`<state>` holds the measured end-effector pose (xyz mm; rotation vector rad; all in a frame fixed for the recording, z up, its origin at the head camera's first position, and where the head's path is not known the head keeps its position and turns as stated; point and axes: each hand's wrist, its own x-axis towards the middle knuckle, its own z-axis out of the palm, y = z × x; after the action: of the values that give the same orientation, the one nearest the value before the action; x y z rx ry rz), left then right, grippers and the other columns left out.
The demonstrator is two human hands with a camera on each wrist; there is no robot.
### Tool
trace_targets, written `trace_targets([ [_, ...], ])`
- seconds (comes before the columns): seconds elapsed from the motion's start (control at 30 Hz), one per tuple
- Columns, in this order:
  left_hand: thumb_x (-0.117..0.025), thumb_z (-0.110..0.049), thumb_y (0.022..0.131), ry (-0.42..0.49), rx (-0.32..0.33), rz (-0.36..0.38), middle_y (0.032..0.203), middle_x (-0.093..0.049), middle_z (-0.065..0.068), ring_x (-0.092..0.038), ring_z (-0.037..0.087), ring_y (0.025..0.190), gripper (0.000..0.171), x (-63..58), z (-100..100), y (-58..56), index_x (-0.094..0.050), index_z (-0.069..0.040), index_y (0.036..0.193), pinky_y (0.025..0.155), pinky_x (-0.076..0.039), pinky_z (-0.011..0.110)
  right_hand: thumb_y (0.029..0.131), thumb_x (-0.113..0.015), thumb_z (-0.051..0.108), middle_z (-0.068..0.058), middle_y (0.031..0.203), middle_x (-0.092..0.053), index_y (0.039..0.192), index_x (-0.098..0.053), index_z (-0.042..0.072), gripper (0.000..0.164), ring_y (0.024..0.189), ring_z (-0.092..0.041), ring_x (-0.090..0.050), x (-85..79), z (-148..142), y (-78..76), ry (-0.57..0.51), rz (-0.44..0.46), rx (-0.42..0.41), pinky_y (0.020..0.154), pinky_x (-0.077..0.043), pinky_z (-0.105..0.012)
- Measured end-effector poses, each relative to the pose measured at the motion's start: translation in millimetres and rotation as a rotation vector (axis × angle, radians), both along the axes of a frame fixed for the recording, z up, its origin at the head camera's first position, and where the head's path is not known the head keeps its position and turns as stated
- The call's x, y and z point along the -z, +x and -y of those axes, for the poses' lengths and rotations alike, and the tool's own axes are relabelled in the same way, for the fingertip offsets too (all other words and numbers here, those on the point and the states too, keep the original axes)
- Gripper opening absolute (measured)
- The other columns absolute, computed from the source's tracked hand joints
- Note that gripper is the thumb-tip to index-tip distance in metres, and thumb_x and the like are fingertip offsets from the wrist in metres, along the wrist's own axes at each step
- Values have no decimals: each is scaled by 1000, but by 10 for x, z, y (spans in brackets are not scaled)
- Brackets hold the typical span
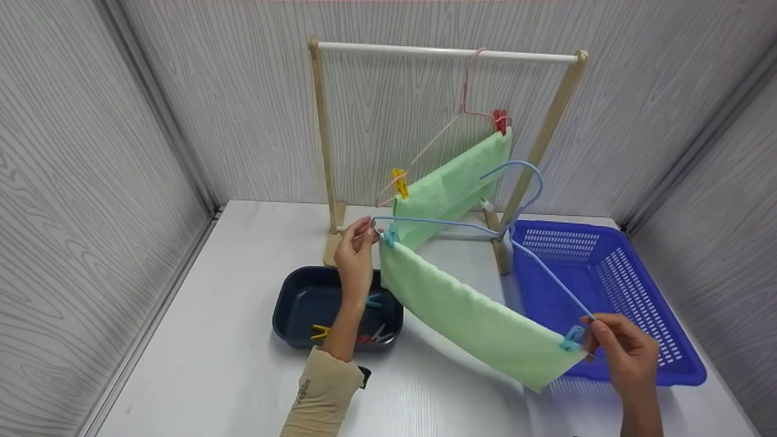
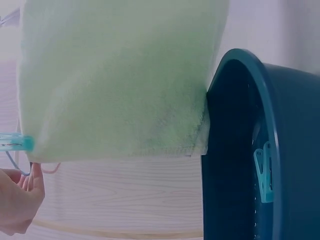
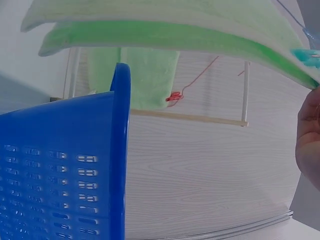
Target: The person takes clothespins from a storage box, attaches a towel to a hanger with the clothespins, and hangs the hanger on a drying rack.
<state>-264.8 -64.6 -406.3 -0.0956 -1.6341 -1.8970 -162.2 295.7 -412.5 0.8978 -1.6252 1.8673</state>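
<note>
A blue clothes hanger (image 1: 549, 273) is held up between both hands, its hook pointing up and away. From its lower bar hangs a light green towel (image 1: 467, 315), clipped at the left by a teal clothespin (image 1: 390, 235) and at the right by another teal clothespin (image 1: 572, 338). My left hand (image 1: 355, 258) pinches the hanger's left corner, close to the clip. At the right corner my right hand (image 1: 625, 352) grips the hanger with thumb and fingers. In the left wrist view the towel (image 2: 120, 80) hangs beside the left fingertips.
Behind stands a wooden rack with a white rod (image 1: 400, 50); a pink hanger (image 1: 465, 91) there carries another green towel (image 1: 449, 188) with red and yellow clothespins. A dark basin (image 1: 291, 285) holds several clothespins under my left arm. A blue basket (image 1: 655, 291) sits at the right.
</note>
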Motion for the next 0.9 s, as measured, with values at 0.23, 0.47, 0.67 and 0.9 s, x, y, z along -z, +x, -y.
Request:
trace_targets([
  [0.23, -50, 0, 94, 28, 31, 42, 108, -59, 20, -61, 25, 93, 21, 75, -49, -57, -58, 7, 112, 82, -47, 29, 85, -42, -23, -17, 66, -56, 89, -55, -26, 14, 53, -16, -50, 0, -15, 3, -34, 4, 15, 42, -46, -18],
  [0.47, -50, 2, 93, 68, 85, 72, 107, -59, 21, -60, 29, 96, 24, 40, -70, -31, -57, 7, 115, 84, -46, 30, 85, -43, -23, -18, 70, -60, 87, -55, -25, 13, 53, -15, -50, 8, -31, 11, -58, 19, 93, 47, -46, -16],
  [0.67, -47, 5, 93, 83, 136, 96, 117, -53, 23, -55, 34, 104, 28, 12, -115, -62, -53, 10, 120, 88, -44, 33, 85, -43, -23, -19, 71, -60, 86, -53, -28, 11, 52, -15, -50, 2, -48, 15, -83, 10, 110, 42, -45, -17],
  [0.9, -49, 2, 93, 50, 197, 141, 126, -50, 16, -54, 23, 108, 35, 56, -198, -156, -49, 4, 128, 91, -41, 30, 86, -43, -21, -15, 63, -56, 85, -53, -27, 12, 49, -14, -50, -64, -63, 59, -98, 39, 203, 40, -43, -16],
])
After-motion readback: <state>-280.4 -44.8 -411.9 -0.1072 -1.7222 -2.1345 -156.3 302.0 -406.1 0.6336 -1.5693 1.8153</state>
